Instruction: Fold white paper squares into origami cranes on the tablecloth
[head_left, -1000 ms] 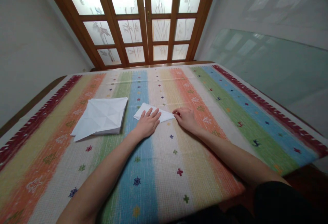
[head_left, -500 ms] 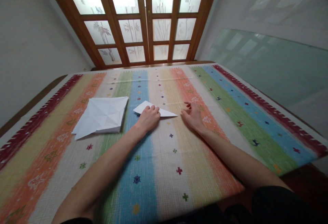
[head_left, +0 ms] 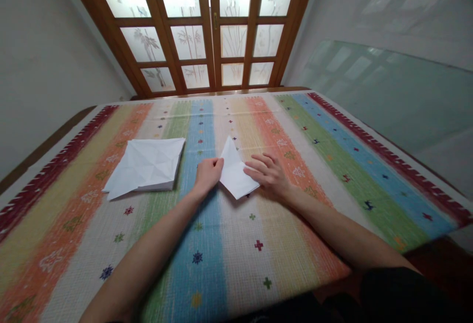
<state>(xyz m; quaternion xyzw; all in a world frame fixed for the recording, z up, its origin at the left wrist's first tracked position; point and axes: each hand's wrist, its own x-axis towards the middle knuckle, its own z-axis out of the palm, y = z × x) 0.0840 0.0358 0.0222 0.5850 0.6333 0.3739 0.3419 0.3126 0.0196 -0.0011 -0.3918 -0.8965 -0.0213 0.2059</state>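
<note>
Scanning from the left, I see a creased white paper stack (head_left: 146, 166) lying flat on the striped woven tablecloth (head_left: 332, 165), apart from both hands. My left hand (head_left: 207, 173) pinches shut on the folded white paper sheet (head_left: 234, 172), apparently to steady it, while my right hand (head_left: 268, 174) rests spread-fingered against its right edge; the sheet sits between them.

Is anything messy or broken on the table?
Nothing stands out. The left hand and right hand hold a folded white paper, and a creased paper stack lies flat on the striped tablecloth.
</note>
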